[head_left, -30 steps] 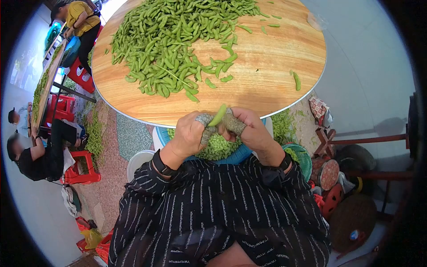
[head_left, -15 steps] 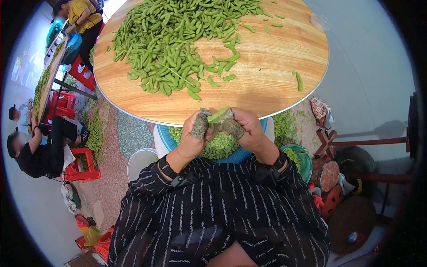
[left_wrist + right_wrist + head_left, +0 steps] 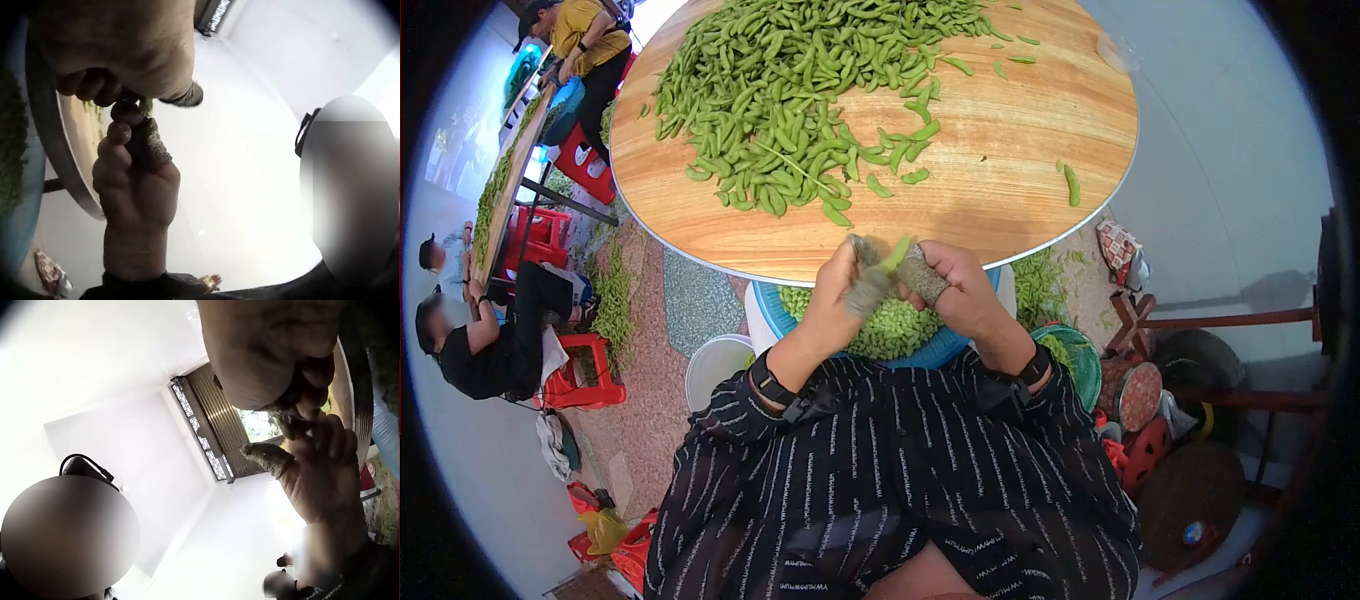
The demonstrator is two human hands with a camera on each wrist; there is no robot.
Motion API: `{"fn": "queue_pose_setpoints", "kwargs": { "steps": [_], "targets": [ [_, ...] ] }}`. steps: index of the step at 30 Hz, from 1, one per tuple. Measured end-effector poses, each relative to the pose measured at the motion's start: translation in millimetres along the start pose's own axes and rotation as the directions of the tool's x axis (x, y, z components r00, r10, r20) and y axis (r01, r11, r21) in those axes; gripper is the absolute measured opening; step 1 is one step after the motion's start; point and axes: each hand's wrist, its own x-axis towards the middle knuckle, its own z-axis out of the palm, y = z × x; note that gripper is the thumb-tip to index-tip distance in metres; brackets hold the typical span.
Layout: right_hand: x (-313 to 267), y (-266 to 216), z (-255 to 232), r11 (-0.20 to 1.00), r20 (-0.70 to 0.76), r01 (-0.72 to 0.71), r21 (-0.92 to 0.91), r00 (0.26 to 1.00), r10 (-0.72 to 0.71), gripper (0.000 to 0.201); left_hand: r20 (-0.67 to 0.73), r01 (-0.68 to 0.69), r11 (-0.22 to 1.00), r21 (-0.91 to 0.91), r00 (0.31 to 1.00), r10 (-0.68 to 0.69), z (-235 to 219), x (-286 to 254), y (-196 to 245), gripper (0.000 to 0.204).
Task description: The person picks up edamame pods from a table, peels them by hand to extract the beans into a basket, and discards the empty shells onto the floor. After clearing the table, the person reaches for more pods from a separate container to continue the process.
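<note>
A green pod [image 3: 896,254] is between the two hands, above a blue basin [image 3: 775,308] of shelled beans [image 3: 892,332]. The right hand [image 3: 962,290] pinches the pod, its thumb wrapped in grey-green cloth. The left hand [image 3: 837,298], also with a wrapped thumb, is at the pod's lower end, its thumb blurred. In the left wrist view a bit of the pod [image 3: 146,106] shows between the hands; in the right wrist view the fingers largely hide it. A heap of pods [image 3: 790,100] lies on the round wooden table [image 3: 1020,130].
A white bucket [image 3: 718,368] stands left of the basin and a green basket [image 3: 1082,365] to the right. Empty pods [image 3: 1038,285] litter the floor. Red stools [image 3: 587,372] and people [image 3: 500,340] at another table are at the left.
The hands first tilted the pod lower between them, then its tip rose again. The left thumb has moved across toward the right hand.
</note>
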Motion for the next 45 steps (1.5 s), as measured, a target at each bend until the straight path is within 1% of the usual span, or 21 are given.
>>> {"fn": "queue_pose_setpoints", "kwargs": {
  "steps": [2, 3, 5, 7, 9, 10, 11, 15, 17, 18, 19, 20, 21, 23, 24, 26, 32, 39, 42, 44, 45],
  "targets": [
    [-0.7, -3.7, 2.2, 0.998, 0.000, -0.029, -0.063, 1.000, 0.029, 0.007, 0.038, -0.221, 0.823, 0.523, 0.971, 0.236, 4.4, 2.9, 5.5, 0.024],
    [-1.4, -5.5, 2.6, 0.991, 0.014, 0.028, -0.129, 1.000, -0.027, 0.008, 0.038, -0.220, 0.823, 0.523, 0.971, 0.236, 0.7, 2.5, 4.5, 0.024],
    [-1.9, -3.9, 0.6, 0.977, 0.029, 0.088, -0.196, 0.996, -0.084, 0.009, 0.172, -0.093, 0.950, 0.300, 0.984, 0.042, -9.7, 2.6, 1.2, 0.018],
    [-2.4, 4.7, -1.8, 0.900, 0.090, 0.222, -0.375, 0.975, -0.204, 0.012, 0.184, -0.130, 0.938, 0.321, 0.980, 0.073, -9.5, 3.4, 6.7, 0.019],
    [-2.8, 0.9, -0.6, 0.908, 0.103, 0.231, -0.349, 0.973, -0.208, 0.012, 0.198, -0.169, 0.924, 0.344, 0.975, 0.104, -12.0, 2.9, 7.4, 0.019],
    [-2.9, -0.4, -0.1, 0.916, 0.115, 0.238, -0.322, 0.971, -0.212, 0.012, 0.163, 0.088, 0.993, 0.075, 0.982, -0.100, -15.4, 2.0, 4.2, 0.018],
    [-3.1, -0.2, -0.1, 0.916, 0.115, 0.239, -0.321, 0.970, -0.213, 0.012, 0.185, 0.335, 0.920, -0.201, 0.936, -0.300, -17.3, 1.1, 2.6, 0.018],
    [-4.9, 5.6, -4.5, 0.998, 0.104, 0.051, -0.044, 0.993, -0.046, 0.011, 0.189, 0.394, 0.837, -0.380, 0.919, -0.347, -11.5, -2.4, 8.3, 0.019],
    [-5.7, 6.2, -4.4, 0.999, 0.103, 0.019, 0.042, 0.994, -0.023, 0.012, 0.086, 0.250, 0.966, -0.066, 0.966, -0.244, -10.4, -3.9, 9.0, 0.018],
    [-6.6, 3.1, -3.2, 0.998, 0.076, -0.008, 0.058, 0.997, 0.003, 0.012, 0.085, 0.249, 0.966, -0.066, 0.966, -0.243, -11.8, -3.6, 7.1, 0.018],
    [-7.3, -1.0, -2.3, 0.997, 0.050, -0.033, 0.074, 0.998, 0.030, 0.012, 0.079, 0.021, 0.984, 0.177, 0.996, -0.035, -14.3, -2.9, 3.6, 0.016],
    [-8.6, -7.7, -2.2, 0.997, 0.050, -0.033, 0.073, 0.998, 0.029, 0.012, 0.123, -0.205, 0.892, 0.404, 0.978, 0.169, -16.0, -2.3, 1.8, 0.015],
    [-10.6, -15.7, -2.6, 0.989, 0.023, -0.096, 0.114, 0.995, 0.094, 0.012, 0.124, -0.205, 0.892, 0.403, 0.978, 0.169, -16.0, -2.2, 5.0, 0.015],
    [-11.6, -19.1, -2.7, 0.975, -0.004, -0.160, 0.157, 0.987, 0.162, 0.013, 0.223, -0.376, 0.582, 0.721, 0.921, 0.319, -14.0, -2.6, 14.0, 0.019],
    [-11.0, -18.0, -1.5, 0.965, 0.006, -0.177, 0.195, 0.984, 0.179, 0.012, 0.225, -0.376, 0.583, 0.720, 0.921, 0.317, -13.8, -3.2, 14.4, 0.019],
    [-10.1, -18.2, -1.0, 0.954, 0.016, -0.192, 0.232, 0.981, 0.194, 0.012, 0.291, -0.448, 0.382, 0.808, 0.868, 0.401, -14.5, -3.7, 15.4, 0.028],
    [-8.3, -17.2, 0.2, 0.931, 0.033, -0.230, 0.283, 0.973, 0.230, 0.012, 0.431, -0.527, 0.182, 0.830, 0.813, 0.392, -18.2, -3.5, 20.0, 0.031],
    [-8.8, -10.4, 1.3, 0.940, -0.023, -0.197, 0.278, 0.977, 0.212, 0.010, 0.436, -0.528, 0.175, 0.831, 0.814, 0.385, -15.0, -3.9, 18.2, 0.028],
    [-10.4, -8.5, 2.0, 0.944, -0.023, -0.167, 0.286, 0.983, 0.181, 0.010, 0.359, -0.452, 0.344, 0.823, 0.883, 0.303, -13.5, -5.9, 17.5, 0.024],
    [-9.8, -4.8, 2.2, 0.945, -0.010, -0.146, 0.294, 0.988, 0.156, 0.011, 0.263, -0.356, 0.613, 0.706, 0.935, 0.240, -13.1, -7.1, 13.3, 0.020],
    [-9.3, -1.7, 2.4, 0.950, 0.010, -0.102, 0.294, 0.995, 0.104, 0.011, 0.261, -0.354, 0.613, 0.707, 0.935, 0.238, -14.3, -8.1, 10.2, 0.020]
  ]
}}
